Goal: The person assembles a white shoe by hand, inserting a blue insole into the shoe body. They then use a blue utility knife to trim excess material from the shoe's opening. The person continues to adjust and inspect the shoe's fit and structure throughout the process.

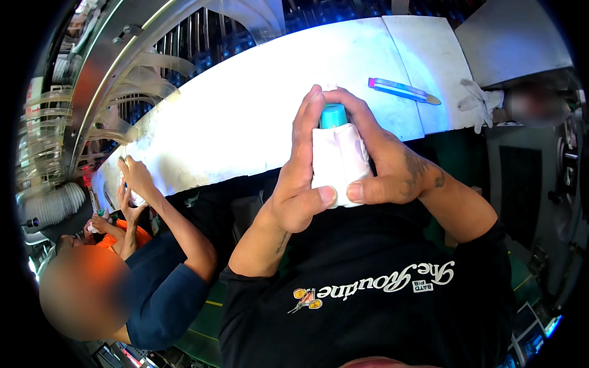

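Co-worker's hands (132, 184) at far left are working on something small at the edge of the lit white table (245, 104), item too small to make out. Left hand (300, 178) is wrapping the left side of a white bottle with a teal cap (334, 156), fingers curled shut, tips reaching over the cap. Right hand (383, 162) is closing on the right side, thumb pressing the lower edge. Bottle's long axis is running upright, cap away from the body, both hands equally near. Bottle base and label are hidden by the palms. A flat blue tool with pink end (402, 90) and a white glove (481, 101) are lying well apart to the right
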Available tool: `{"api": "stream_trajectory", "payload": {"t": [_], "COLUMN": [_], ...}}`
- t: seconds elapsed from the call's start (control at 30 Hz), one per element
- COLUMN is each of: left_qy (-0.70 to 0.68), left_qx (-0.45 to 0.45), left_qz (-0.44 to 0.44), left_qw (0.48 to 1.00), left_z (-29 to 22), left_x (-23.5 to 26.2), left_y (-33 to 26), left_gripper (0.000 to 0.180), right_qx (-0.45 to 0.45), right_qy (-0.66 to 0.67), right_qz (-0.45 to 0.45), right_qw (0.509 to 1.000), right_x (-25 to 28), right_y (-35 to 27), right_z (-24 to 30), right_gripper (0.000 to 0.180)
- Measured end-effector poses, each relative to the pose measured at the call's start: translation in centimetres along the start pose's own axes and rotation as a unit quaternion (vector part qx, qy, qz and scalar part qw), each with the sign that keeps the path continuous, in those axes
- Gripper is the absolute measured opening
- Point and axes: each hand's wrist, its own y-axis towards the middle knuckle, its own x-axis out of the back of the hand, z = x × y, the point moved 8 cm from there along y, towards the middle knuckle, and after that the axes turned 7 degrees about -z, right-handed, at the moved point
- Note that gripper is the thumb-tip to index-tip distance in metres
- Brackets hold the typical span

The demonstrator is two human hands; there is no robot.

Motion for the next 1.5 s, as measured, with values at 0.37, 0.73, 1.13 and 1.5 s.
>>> {"api": "stream_trajectory", "payload": {"t": [0.37,0.73,1.13,1.5], "left_qy": [-0.161,0.028,0.175,0.289], "left_qx": [0.019,-0.017,0.072,0.054], "left_qz": [-0.068,-0.148,-0.229,-0.263], "left_qw": [0.984,0.989,0.955,0.919], "left_z": [1.2,-2.3,-0.3,-0.6], "left_x": [2.8,7.9,10.7,11.1], "left_y": [-0.7,-7.1,-8.9,-8.5], "left_gripper": [0.112,0.089,0.078,0.076], "right_qx": [0.112,0.169,0.198,0.162], "right_qy": [-0.188,-0.378,-0.412,-0.382], "right_qz": [-0.035,-0.104,-0.069,0.003], "right_qw": [0.975,0.904,0.887,0.910], "right_x": [-1.6,-6.4,-7.2,-5.3], "right_y": [1.6,2.3,2.2,1.5], "right_z": [0.8,-2.7,-3.1,-4.7], "right_gripper": [0.122,0.146,0.127,0.113]}}
